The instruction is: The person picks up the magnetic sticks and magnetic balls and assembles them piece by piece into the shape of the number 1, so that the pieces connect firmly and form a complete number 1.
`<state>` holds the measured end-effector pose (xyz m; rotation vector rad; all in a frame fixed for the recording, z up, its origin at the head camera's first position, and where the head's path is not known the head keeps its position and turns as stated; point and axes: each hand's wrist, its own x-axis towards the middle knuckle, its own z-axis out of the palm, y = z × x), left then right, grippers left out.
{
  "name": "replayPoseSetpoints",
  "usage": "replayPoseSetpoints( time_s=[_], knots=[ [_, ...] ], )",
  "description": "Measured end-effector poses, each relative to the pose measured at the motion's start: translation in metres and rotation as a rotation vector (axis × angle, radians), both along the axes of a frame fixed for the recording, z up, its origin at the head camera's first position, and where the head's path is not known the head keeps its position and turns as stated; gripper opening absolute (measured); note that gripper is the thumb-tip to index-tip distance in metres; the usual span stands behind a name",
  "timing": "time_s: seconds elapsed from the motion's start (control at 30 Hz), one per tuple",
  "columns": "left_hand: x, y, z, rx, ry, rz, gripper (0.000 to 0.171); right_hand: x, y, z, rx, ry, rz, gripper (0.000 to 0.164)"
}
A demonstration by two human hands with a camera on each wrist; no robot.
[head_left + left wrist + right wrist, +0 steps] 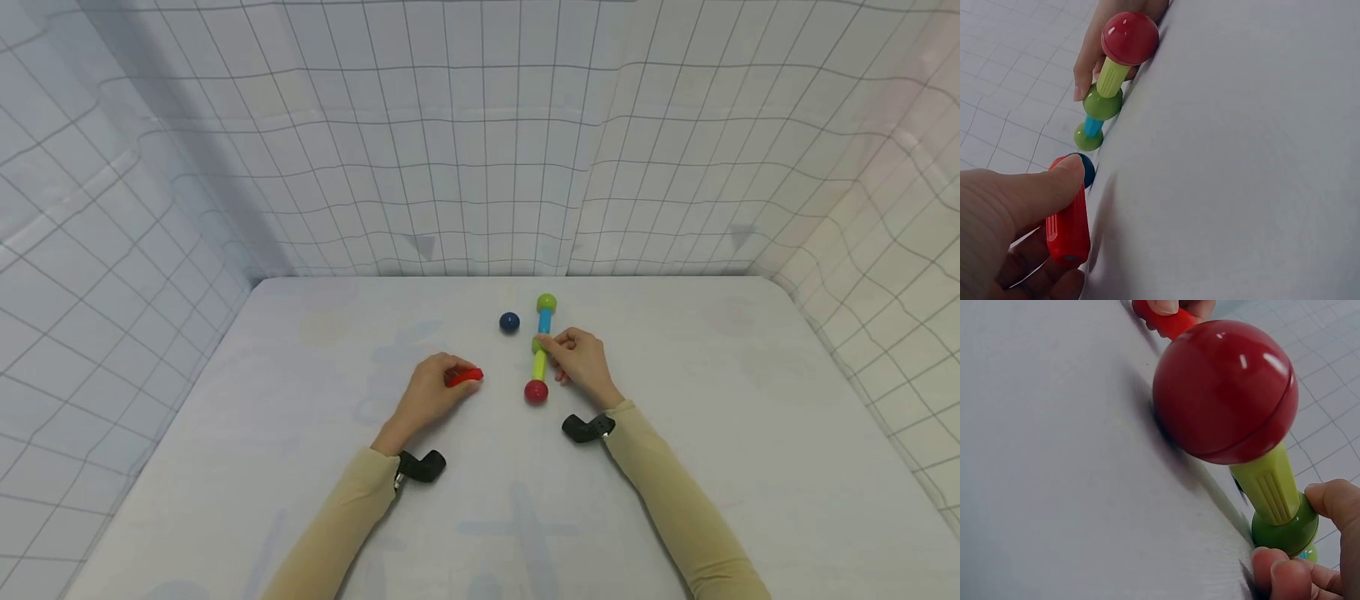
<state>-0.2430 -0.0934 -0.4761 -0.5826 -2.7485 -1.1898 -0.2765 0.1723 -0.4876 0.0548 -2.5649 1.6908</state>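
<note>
Chain (pixel 536 345) points away lengthwise, angled slightly rightward.

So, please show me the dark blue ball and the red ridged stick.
Dark blue ball (pixel 509 322): head view, middle of its surface.
Red ridged stick (pixel 1070 231): left wrist view, lower half of its side.

The blue ball (pixel 1089 171) (left wrist view) is partly hidden — behind the left hand (pixel 1007 209) and red rod (pixel 1069 228).

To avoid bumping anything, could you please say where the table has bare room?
Bare table: left of the left hand, right of the right hand, and between the forearms. Crowded: around the joined pieces, navy ball and red stick.
</note>
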Motion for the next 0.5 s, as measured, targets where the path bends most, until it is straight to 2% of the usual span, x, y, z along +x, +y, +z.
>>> replayPoseSetpoints(
  time_s=[0.1, 0.33, 0.5],
  knots=[
    [0.001, 0.004, 0.001, 0.038, -0.032, -0.016, 0.022, 0.0, 0.0, 0.0, 0.008, 0.003, 0.0, 0.038],
    [0.005, 0.012, 0.005, 0.114, -0.179, -0.048, 0.021, 0.001, 0.0, 0.001, 0.004, -0.001, -0.004, 0.037],
    [0.009, 0.018, 0.006, 0.16, -0.25, -0.059, 0.021, 0.001, -0.001, 0.0, 0.001, -0.008, -0.009, 0.036]
  ],
)
